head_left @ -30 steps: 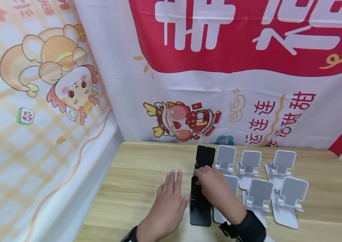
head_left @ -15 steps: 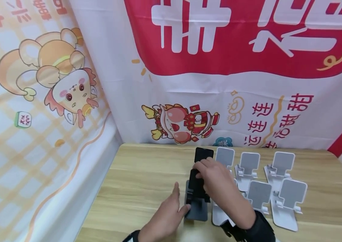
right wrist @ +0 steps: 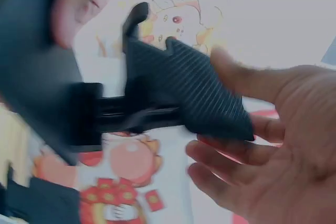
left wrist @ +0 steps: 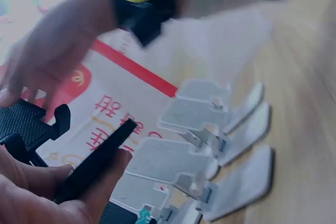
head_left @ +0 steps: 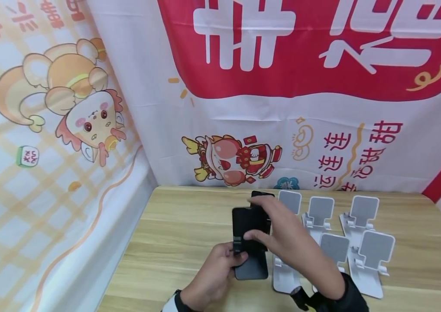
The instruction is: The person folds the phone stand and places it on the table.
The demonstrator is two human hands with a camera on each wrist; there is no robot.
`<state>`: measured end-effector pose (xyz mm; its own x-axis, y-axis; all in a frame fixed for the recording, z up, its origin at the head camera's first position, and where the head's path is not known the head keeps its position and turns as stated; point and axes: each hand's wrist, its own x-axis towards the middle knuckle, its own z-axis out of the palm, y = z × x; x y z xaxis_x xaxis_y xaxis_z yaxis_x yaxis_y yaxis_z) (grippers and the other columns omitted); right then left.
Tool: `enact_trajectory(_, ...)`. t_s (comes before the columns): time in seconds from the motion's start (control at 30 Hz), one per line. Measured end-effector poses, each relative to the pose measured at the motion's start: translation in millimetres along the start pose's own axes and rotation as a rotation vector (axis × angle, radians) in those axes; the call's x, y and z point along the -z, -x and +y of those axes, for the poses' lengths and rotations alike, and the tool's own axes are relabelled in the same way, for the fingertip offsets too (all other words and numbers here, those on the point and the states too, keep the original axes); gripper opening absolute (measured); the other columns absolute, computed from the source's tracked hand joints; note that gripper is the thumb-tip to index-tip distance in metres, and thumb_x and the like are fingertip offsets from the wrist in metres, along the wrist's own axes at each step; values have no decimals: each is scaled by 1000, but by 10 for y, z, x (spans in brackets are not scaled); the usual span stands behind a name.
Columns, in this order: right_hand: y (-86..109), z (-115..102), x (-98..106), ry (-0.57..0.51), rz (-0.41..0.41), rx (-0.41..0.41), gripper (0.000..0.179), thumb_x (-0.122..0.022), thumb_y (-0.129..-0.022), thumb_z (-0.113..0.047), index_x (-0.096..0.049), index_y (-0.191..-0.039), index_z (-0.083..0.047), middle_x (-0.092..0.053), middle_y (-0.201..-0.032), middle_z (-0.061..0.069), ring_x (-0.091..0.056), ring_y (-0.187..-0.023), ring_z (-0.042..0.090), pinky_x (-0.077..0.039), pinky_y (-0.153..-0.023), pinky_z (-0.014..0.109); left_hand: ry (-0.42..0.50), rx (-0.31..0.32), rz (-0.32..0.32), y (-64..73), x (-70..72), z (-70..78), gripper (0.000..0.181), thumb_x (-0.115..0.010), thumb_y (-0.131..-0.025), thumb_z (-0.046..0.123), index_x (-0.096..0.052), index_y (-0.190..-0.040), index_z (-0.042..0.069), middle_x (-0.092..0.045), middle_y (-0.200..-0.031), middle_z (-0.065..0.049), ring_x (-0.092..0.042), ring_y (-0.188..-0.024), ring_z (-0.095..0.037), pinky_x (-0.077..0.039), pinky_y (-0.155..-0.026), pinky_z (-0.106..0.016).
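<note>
A black folding phone stand (head_left: 241, 223) is in both hands, near the middle of the table. My left hand (head_left: 216, 266) pinches its flat base from the left, thumb on top; the left wrist view shows the base (left wrist: 97, 163) edge-on between thumb and fingers. My right hand (head_left: 283, 229) reaches around the stand's ribbed back plate, thumb in front and fingers behind. In the right wrist view the ribbed plate (right wrist: 199, 93) is tilted away from the base on a hinge arm. Behind it, a second black phone stand (head_left: 263, 193) is mostly hidden by the right hand.
Several white phone stands with grey pads stand to the right, such as one front stand (head_left: 376, 251) and one back stand (head_left: 321, 210). Wood table (head_left: 177, 234) shows on the left. A printed cloth (head_left: 220, 108) hangs along the table's back edge and left side.
The front black stand has come up from the table into the left hand, which lay flat before and now grips its base. The right hand has shifted to the back plate.
</note>
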<state>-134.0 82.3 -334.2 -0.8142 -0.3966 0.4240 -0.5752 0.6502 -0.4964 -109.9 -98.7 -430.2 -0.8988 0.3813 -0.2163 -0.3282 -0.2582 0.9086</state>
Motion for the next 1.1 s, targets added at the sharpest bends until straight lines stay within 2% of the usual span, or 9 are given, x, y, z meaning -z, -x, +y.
enact_trajectory(0.1, 8, 82, -27, -147, -73, -67, 85, -82, -71, -34, -41, -144, -21, -61, -128, 4, -61, -106, 17, -55, -86, 42, 30, -5, -9, 24, 1, 50, 42, -54, -94, 3, -47, -130, -17, -62, -126, -22, -61, -114, -26, -53, -92, -33)
enact_trajectory(0.17, 8, 127, -39, -209, -106, -100, 89, -81, -71, -37, -35, -147, -25, -59, -132, 5, -60, -104, 17, -53, -88, 45, 32, -5, -26, 36, -10, 82, 43, -55, -94, 3, -46, -131, -17, -61, -127, -23, -60, -114, -26, -52, -92, -34)
enact_trajectory(0.3, -4, 174, -33, -289, -154, -165, 77, -78, -73, -42, -43, -139, -23, -67, -118, 3, -62, -90, 14, -55, -80, 41, 25, -7, -35, 63, -56, 126, 43, -55, -94, 2, -46, -130, -18, -61, -126, -25, -61, -114, -28, -53, -91, -35)
enact_trajectory(0.43, -11, 184, 2, -325, -179, -171, 63, -77, -73, -44, -53, -126, -19, -72, -93, -3, -64, -74, 8, -54, -67, 32, 26, -9, -28, 70, -83, 148, 41, -54, -94, 1, -46, -130, -17, -61, -126, -25, -61, -113, -28, -53, -91, -36)
enact_trajectory(0.53, -7, 181, 17, -299, -155, -145, 61, -78, -73, -43, -55, -123, -17, -72, -88, -6, -60, -68, 7, -52, -61, 28, 30, -7, -40, 67, -88, 160, 42, -55, -93, 1, -46, -130, -17, -61, -126, -25, -61, -113, -27, -53, -91, -35)
enact_trajectory(0.63, -6, 168, 3, -253, -91, -120, 55, -80, -73, -35, -57, -119, -18, -71, -86, -7, -57, -65, 8, -49, -58, 27, 40, -8, -57, 78, -108, 179, 43, -55, -94, 2, -45, -130, -19, -61, -126, -26, -61, -113, -27, -53, -91, -35)
enact_trajectory(0.87, -23, 156, -73, -166, 135, -52, 41, -82, -72, -15, -61, -108, -15, -72, -95, 3, -67, -86, 12, -57, -75, 35, 61, 22, -81, 105, -196, 243, 43, -53, -96, 4, -44, -131, -19, -59, -127, -27, -59, -116, -28, -51, -93, -35)
enact_trajectory(1.0, -26, 163, -58, -184, 146, -38, 41, -82, -73, -15, -62, -109, -16, -72, -97, 2, -67, -87, 13, -58, -75, 36, 37, 22, -53, 94, -209, 274, 42, -53, -96, 4, -45, -131, -18, -60, -126, -26, -60, -115, -27, -52, -92, -35)
enact_trajectory(1.1, -19, 147, -7, -165, 165, 10, 44, -81, -74, -18, -63, -115, -16, -70, -108, 0, -65, -99, 12, -57, -83, 36, 15, 15, -28, 87, -197, 284, 40, -52, -96, 3, -46, -130, -17, -61, -125, -25, -61, -113, -27, -53, -91, -35)
